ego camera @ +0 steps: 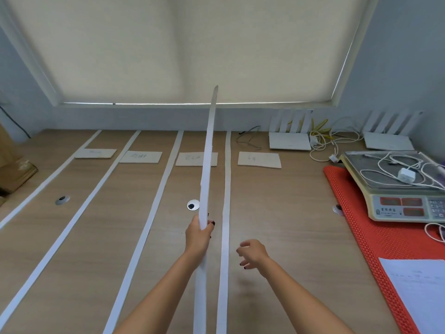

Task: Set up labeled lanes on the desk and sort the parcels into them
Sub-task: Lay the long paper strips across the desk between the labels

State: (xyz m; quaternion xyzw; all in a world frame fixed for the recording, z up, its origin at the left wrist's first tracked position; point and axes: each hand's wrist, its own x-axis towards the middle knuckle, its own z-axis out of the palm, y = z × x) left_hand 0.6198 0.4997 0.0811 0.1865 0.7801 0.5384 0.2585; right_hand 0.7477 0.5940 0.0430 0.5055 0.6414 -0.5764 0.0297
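Holding a long white strip [207, 150] raised off the surface [284, 213], the left hand [198, 233] has its grip pinched around the strip's lower part, the far end tilting up toward the blind [192, 44]. The right hand [252, 253] hovers empty, fingers loosely spread. Four strips [225, 189] already lie flat as lane lines. Four cards [259, 160] sit near the back; their handwriting is too faint to read. A scale [397, 189] on an orange mat [361, 237] shows small unreadable print.
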